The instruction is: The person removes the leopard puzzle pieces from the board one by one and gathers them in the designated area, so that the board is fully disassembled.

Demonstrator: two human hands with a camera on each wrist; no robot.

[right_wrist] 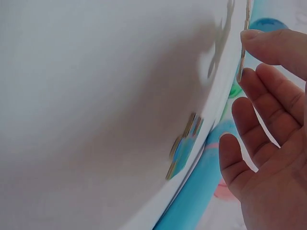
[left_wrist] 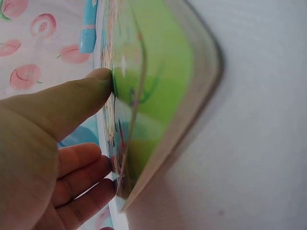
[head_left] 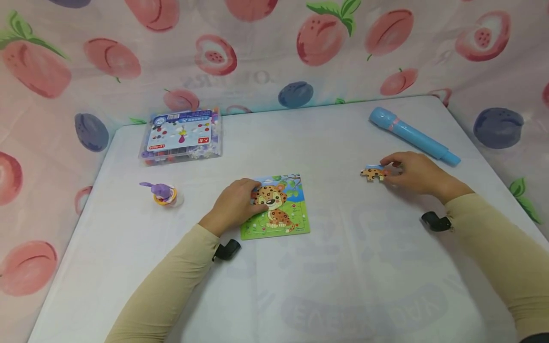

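My left hand rests on the left side of a square jigsaw puzzle with a spotted leopard cub on green grass. In the left wrist view its thumb and fingertips touch the picture face of the thick board. Off to the right, my right hand pinches a small leopard-spotted puzzle piece between thumb and fingers. That piece shows edge-on in the right wrist view, and the other fingers are spread apart. Another puzzle piece, partly blue, lies on the table below this hand.
A clear plastic case of small colourful parts stands at the back left. Nearer sits a purple toy figure with a yellow ring. A light blue tube-shaped thing with a rounded end lies beyond my right hand. Fruit-patterned cloth hangs behind the white table.
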